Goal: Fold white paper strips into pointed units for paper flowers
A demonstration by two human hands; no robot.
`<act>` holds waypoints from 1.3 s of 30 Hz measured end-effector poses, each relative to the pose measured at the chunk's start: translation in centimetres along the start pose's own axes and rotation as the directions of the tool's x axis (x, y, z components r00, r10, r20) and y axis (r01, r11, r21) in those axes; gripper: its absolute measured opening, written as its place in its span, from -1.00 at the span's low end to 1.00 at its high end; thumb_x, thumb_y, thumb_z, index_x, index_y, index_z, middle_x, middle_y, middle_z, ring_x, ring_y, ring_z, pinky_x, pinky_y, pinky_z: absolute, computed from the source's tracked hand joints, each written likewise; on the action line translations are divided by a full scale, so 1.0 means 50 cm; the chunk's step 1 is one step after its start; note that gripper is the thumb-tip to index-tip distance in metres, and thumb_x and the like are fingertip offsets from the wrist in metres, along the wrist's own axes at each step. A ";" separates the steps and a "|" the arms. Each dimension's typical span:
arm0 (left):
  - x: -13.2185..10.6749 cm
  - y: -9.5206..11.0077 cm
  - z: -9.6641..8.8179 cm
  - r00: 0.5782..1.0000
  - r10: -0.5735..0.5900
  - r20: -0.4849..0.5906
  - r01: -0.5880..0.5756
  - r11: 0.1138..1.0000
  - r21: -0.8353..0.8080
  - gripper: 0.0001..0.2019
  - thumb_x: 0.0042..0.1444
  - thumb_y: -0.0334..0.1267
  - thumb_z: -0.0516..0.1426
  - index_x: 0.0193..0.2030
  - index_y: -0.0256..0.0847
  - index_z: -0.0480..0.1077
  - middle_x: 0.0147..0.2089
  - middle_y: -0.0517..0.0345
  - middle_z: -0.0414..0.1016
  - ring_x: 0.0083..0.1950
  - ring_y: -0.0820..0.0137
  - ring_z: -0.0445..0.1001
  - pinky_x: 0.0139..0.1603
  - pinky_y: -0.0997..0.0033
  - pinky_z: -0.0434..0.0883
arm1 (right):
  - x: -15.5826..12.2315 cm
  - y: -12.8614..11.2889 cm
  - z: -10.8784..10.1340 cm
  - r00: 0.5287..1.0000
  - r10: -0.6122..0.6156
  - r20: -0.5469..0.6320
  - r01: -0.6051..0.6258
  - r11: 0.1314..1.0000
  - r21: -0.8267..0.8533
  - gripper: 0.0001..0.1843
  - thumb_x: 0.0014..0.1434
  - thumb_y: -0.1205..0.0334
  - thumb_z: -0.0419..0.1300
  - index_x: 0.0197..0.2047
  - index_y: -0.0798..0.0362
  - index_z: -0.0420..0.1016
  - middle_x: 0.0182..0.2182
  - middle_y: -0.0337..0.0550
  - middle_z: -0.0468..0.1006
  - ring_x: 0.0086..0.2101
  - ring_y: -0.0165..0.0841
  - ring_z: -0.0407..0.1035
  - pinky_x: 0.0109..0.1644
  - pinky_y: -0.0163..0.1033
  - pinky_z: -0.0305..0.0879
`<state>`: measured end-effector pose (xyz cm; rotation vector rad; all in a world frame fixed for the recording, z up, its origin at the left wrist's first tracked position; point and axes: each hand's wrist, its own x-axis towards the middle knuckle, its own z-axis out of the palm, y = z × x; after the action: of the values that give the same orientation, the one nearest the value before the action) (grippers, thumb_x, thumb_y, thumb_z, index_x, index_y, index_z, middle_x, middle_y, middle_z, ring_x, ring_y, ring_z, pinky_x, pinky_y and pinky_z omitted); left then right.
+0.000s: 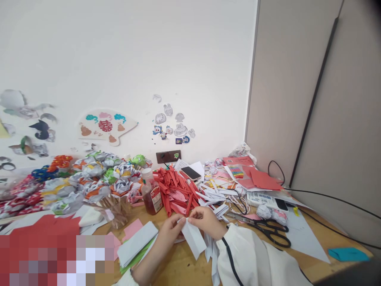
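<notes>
Between my two hands is a white paper strip (194, 240), pinched at its upper end and hanging down over the wooden table. My left hand (172, 230) grips the strip's top left edge with thumb and fingers. From the right, my right hand (206, 221) pinches the same top edge, close to the left fingertips. Below my right sleeve lie several folded white strips (212, 254). To the left of my left hand rests a stack of white paper (138, 243) on green sheets. Just beyond the hands is a heap of folded red paper pieces (175, 190).
Black-handled scissors (272, 232) lie at the right, near crumpled paper balls (264, 211). A glue bottle (152, 198) and a cup of sticks (114, 210) stand left of the red heap. Paper flowers (98, 174) are piled at the back left. A phone (191, 173) lies behind.
</notes>
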<state>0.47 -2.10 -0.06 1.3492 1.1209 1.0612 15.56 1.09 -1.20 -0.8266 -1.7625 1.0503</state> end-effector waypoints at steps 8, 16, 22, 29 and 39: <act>0.002 -0.001 0.000 1.000 -0.010 -0.004 0.010 0.998 0.055 -0.64 -0.18 0.05 0.11 -0.55 -0.27 0.27 -0.61 0.32 0.21 -0.57 0.52 0.24 -0.57 0.55 0.26 | -0.002 -0.008 -0.001 1.000 -0.008 0.010 0.008 1.000 0.027 -0.87 -0.07 0.24 0.16 -0.52 0.14 0.37 -0.59 -0.28 0.35 -0.53 -0.49 0.22 -0.45 -0.38 0.15; 0.006 -0.007 -0.010 0.972 0.223 -0.079 -0.180 0.913 0.367 -0.76 -0.07 -0.10 0.07 -0.52 -0.26 0.33 -0.58 0.26 0.28 -0.52 0.47 0.25 -0.52 0.54 0.21 | 0.000 -0.001 0.001 0.999 -0.039 0.006 0.040 0.997 -0.066 -0.90 -0.04 0.29 0.13 -0.50 0.13 0.39 -0.59 -0.29 0.35 -0.53 -0.49 0.21 -0.45 -0.40 0.12; 0.008 -0.007 -0.010 0.993 0.109 -0.037 -0.094 0.952 0.291 -0.77 -0.06 -0.11 0.02 -0.52 -0.25 0.24 -0.61 0.28 0.26 -0.56 0.46 0.27 -0.55 0.52 0.24 | 0.003 0.007 -0.008 0.997 -0.037 0.067 0.047 0.985 -0.166 -0.88 0.00 0.29 0.10 -0.48 0.14 0.40 -0.60 -0.30 0.35 -0.54 -0.49 0.21 -0.47 -0.41 0.10; -0.013 0.016 -0.010 0.955 0.295 0.038 -0.223 0.629 0.745 -0.82 -0.07 -0.28 0.01 -0.60 -0.21 0.36 -0.62 0.22 0.34 -0.54 0.44 0.26 -0.50 0.52 0.12 | -0.001 0.001 -0.004 0.913 -0.363 0.188 0.406 0.749 -0.524 -0.87 0.06 0.29 0.11 -0.47 0.07 0.43 -0.50 -0.22 0.42 -0.39 -0.40 0.24 -0.30 -0.32 0.12; 0.014 0.006 -0.021 0.977 0.028 -0.212 -0.013 0.997 0.071 -0.73 -0.21 -0.06 0.14 -0.46 -0.22 0.29 -0.79 0.33 0.30 -0.73 0.45 0.29 -0.64 0.49 0.27 | -0.022 -0.026 -0.011 0.830 -0.520 0.199 0.502 0.545 -0.672 -0.74 0.19 0.29 -0.08 -0.13 0.02 0.37 -0.44 -0.11 0.43 -0.37 -0.34 0.23 -0.33 -0.25 0.12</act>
<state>-0.45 -1.24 0.31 1.3258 1.3138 1.2139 16.38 -0.23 -0.29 -0.6601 -2.2222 -0.0780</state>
